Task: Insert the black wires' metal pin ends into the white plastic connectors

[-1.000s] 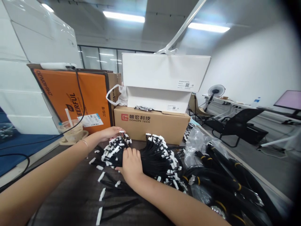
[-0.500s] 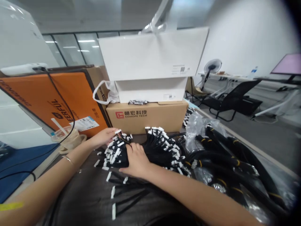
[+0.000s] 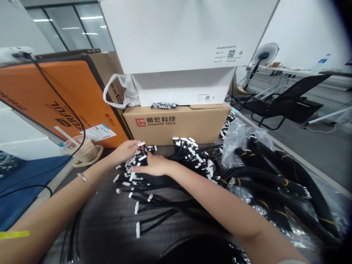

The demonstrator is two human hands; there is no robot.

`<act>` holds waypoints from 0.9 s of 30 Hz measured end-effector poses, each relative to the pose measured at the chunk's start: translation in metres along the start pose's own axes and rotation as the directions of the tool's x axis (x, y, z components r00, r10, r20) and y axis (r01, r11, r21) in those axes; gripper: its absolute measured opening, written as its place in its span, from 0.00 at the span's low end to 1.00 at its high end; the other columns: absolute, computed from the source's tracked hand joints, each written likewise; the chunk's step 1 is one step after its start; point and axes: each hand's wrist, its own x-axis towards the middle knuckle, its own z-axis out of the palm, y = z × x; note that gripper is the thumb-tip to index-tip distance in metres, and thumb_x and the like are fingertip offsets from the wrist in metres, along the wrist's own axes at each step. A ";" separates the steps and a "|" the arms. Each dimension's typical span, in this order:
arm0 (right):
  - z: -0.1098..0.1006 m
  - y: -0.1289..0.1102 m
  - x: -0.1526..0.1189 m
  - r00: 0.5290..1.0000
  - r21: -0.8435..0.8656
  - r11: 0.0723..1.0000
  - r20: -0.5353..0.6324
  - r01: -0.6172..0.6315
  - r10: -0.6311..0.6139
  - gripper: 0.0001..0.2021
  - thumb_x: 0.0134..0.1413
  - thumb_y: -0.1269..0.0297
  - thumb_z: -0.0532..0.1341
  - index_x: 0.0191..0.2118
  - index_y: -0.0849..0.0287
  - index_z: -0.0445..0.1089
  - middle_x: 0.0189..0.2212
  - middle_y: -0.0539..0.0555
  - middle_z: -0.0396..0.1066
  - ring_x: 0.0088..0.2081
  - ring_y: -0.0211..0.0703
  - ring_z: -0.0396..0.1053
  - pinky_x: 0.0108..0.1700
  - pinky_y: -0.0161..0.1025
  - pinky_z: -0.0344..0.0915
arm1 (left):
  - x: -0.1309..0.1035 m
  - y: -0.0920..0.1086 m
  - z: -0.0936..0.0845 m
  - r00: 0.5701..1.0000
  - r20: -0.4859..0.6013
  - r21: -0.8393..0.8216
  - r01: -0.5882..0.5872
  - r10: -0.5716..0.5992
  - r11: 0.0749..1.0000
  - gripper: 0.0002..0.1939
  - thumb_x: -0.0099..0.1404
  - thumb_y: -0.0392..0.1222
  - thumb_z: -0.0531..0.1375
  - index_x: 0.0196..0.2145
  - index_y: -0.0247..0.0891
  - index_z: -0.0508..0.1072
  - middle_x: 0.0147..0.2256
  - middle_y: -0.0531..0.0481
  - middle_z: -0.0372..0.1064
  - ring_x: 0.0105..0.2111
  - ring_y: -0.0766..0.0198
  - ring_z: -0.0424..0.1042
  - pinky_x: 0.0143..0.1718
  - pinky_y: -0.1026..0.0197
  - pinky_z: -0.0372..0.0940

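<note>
A dark brown wood-grain tabletop (image 3: 104, 223) carries everything here. At its middle lies a spread of thin black cables with white connector tags (image 3: 154, 183), fanned out and overlapping, with a second bunch of the same cables (image 3: 195, 156) just beside it to the right. Behind them stands a brown cardboard box printed in red (image 3: 178, 124), with white boxes stacked on top. On the right side rest thick black coiled cables with yellow bands in clear plastic bags (image 3: 275, 179). At the left edge sits a clear plastic cup with a straw (image 3: 79, 148), in front of a leaning orange flat carton (image 3: 63, 99).
</note>
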 end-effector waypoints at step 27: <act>0.012 0.008 -0.042 0.966 -0.147 0.989 -0.248 0.034 -0.070 0.28 0.60 0.45 0.45 0.48 0.62 0.67 0.44 0.58 0.71 0.47 0.45 0.66 0.52 0.43 0.56 | 0.042 -0.009 0.000 0.998 0.058 0.095 -0.008 0.002 0.995 0.15 0.66 0.45 0.55 0.46 0.34 0.68 0.42 0.45 0.69 0.36 0.61 0.71 0.36 0.54 0.69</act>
